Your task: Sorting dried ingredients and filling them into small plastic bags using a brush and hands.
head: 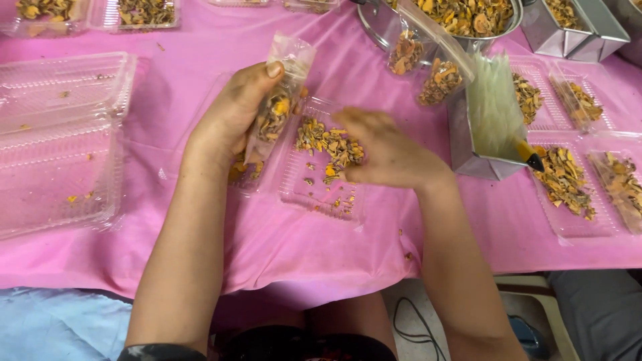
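Observation:
My left hand point(231, 113) grips a small clear plastic bag point(277, 100), held upright and partly filled with orange-brown dried slices. My right hand point(388, 150) is beside it, fingers curled over a clear plastic tray point(301, 190) on the pink tablecloth, and pinches some of the dried slices point(331, 147) heaped in that tray. The fingertips are partly hidden behind the pile.
An empty clear clamshell box point(60, 140) lies at the left. A metal box of clear bags point(491, 124) stands at the right, with filled trays point(568, 184) beyond it. A metal bowl of slices point(468, 17) and filled bags point(438, 80) sit at the back.

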